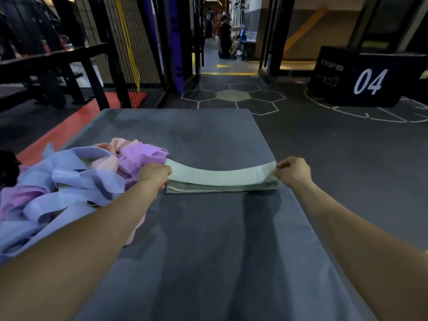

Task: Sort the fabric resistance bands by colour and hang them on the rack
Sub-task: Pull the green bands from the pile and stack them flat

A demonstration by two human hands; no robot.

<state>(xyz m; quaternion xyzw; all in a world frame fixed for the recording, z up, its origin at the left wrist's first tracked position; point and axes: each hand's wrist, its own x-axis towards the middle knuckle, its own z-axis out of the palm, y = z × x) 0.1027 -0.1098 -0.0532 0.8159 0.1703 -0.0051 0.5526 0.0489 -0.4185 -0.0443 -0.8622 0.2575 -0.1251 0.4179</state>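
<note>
A pale green fabric band [220, 174] is stretched flat between both hands, sagging slightly in its middle. It lies over a small stack of green bands [220, 188] on the grey table [208, 251]. My left hand [154, 175] grips the band's left end and my right hand [292, 172] pinches its right end. A tangled heap of lilac, purple and pink bands [76, 181] lies at the table's left side, touching my left forearm.
A black soft box marked 04 [368, 77] stands on the floor at the far right. Black rack frames [76, 56] and a yellow cord [129, 42] stand at the far left. People stand in the corridor [222, 31] straight ahead.
</note>
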